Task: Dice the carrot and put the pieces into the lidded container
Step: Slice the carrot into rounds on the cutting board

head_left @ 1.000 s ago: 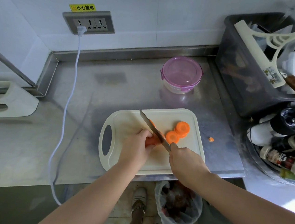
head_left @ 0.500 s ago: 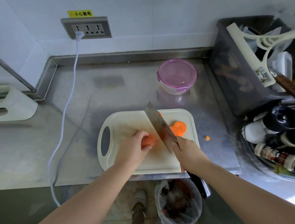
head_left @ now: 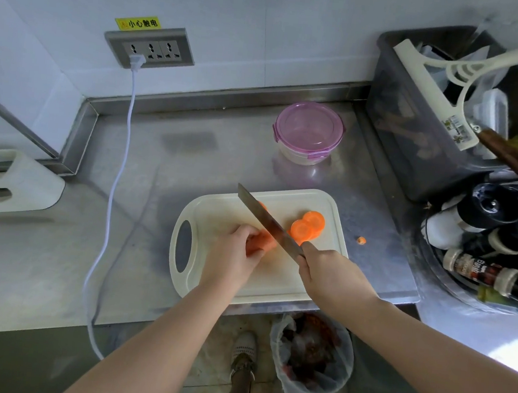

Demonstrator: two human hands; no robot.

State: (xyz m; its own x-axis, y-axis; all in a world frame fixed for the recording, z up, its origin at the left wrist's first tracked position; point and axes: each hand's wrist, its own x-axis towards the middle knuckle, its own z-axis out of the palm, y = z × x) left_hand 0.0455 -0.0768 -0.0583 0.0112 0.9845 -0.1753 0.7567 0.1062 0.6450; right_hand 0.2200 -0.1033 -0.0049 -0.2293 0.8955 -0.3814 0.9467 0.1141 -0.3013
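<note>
A white cutting board [head_left: 218, 211] lies at the counter's front edge. On it my left hand [head_left: 233, 256] pins down the orange carrot [head_left: 261, 242], mostly hidden under my fingers. My right hand [head_left: 332, 273] grips the handle of a knife [head_left: 265, 220], whose blade slants across the carrot's cut end. Two round carrot slices [head_left: 306, 227] overlap on the board to the right of the blade. A small carrot bit [head_left: 362, 240] lies on the steel beside the board. The round container with a purple lid [head_left: 308, 131] stands closed behind the board.
A white cord [head_left: 118, 184] runs from the wall socket [head_left: 150, 47] down over the counter's left side. A grey bin [head_left: 415, 116] with utensils and a tub of bottles [head_left: 497, 248] stand right. A lined waste bin [head_left: 311, 357] sits on the floor below.
The knife was lifted off the carrot half a second ago and has come back down onto its cut end. The view shifted slightly.
</note>
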